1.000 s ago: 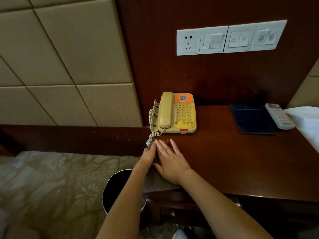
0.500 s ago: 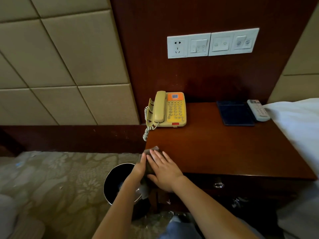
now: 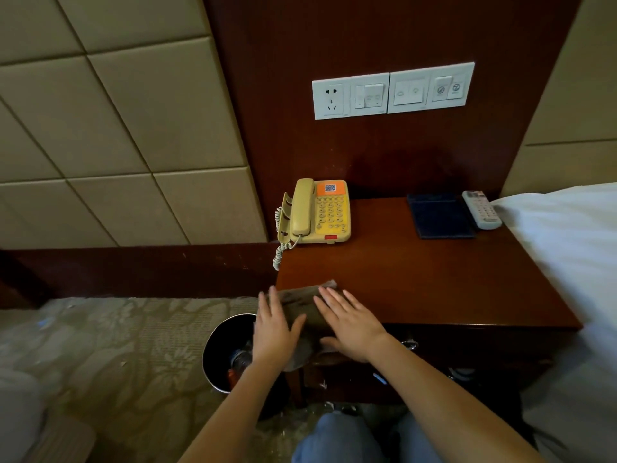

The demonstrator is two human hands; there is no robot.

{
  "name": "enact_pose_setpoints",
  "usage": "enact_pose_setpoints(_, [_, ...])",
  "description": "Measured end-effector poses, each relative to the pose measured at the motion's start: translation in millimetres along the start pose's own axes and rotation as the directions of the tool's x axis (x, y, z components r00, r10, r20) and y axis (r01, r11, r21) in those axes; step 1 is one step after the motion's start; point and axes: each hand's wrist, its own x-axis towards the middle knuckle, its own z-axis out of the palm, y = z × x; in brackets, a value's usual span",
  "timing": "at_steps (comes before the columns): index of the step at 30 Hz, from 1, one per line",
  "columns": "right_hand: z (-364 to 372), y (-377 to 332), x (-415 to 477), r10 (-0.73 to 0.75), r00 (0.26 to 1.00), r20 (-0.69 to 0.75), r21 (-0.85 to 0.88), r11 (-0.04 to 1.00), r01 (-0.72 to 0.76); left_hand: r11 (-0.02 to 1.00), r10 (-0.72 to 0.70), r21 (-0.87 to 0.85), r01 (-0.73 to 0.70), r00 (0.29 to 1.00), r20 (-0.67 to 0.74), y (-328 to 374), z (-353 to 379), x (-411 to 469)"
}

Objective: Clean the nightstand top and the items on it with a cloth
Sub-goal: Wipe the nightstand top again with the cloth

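A dark wooden nightstand (image 3: 427, 275) stands against the wall panel. At its front left corner lies a brownish-grey cloth (image 3: 302, 304), partly hanging over the edge. My right hand (image 3: 350, 322) presses flat on the cloth with straight fingers. My left hand (image 3: 273, 329) lies flat against the cloth's left side at the corner. A yellow telephone (image 3: 317, 212) with an orange label sits at the back left. A dark blue pad (image 3: 439, 217) and a white remote (image 3: 480, 208) lie at the back right.
A black waste bin (image 3: 222, 349) stands on the patterned carpet left of the nightstand, under my left hand. White bedding (image 3: 567, 248) borders the right side. A socket and switch panel (image 3: 392, 90) is on the wall above. A drawer handle (image 3: 409, 344) shows below the front edge.
Both hands and the cloth have slid back from near the telephone to the front left corner. The hands have spread apart on the cloth. The view has pulled back.
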Motion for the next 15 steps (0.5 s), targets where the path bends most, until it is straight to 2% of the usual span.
enact_pose_setpoints(1, [0.6, 7.9, -7.8, 0.018, 1.0, 0.004, 0.0, 1.0, -0.018, 0.944, 0.188, 0.277, -0.181, 0.982, 0.002, -2.9, 1.3, -3.5])
enact_pose_setpoints(2, [1.3, 15.9, -15.9, 0.035, 0.999, 0.006, -0.002, 0.999, -0.035, 0.825, 0.339, 0.453, -0.337, 0.937, 0.079, -5.7, 2.0, -2.7])
enact_pose_setpoints(3, [2.0, 24.2, -24.5, 0.05, 0.999, 0.008, -0.007, 0.999, -0.05, 0.731, 0.405, 0.527, -0.434, 0.897, 0.176, -4.8, 2.4, -1.4])
enact_pose_setpoints(5, [2.9, 41.6, -42.4, 0.081, 0.997, 0.014, -0.02, 0.997, -0.08, 0.643, 0.431, 0.557, -0.525, 0.85, 0.304, 2.7, 9.0, 3.1])
enact_pose_setpoints(7, [3.4, 57.6, -58.0, 0.117, 0.993, 0.011, -0.03, 0.993, -0.117, 0.585, 0.473, 0.564, -0.583, 0.81, 0.347, 16.5, 19.2, 7.8])
enact_pose_setpoints(10, [5.1, 69.6, -68.3, 0.161, 0.987, 0.007, -0.029, 0.987, -0.161, 0.568, 0.508, 0.555, -0.608, 0.789, 0.345, 32.4, 32.8, 11.8])
enact_pose_setpoints(15, [6.0, 51.2, -46.7, 0.21, 0.977, -0.036, 0.003, 0.978, -0.21, 0.548, 0.513, 0.608, -0.574, 0.805, 0.297, 18.6, 32.0, 11.7])
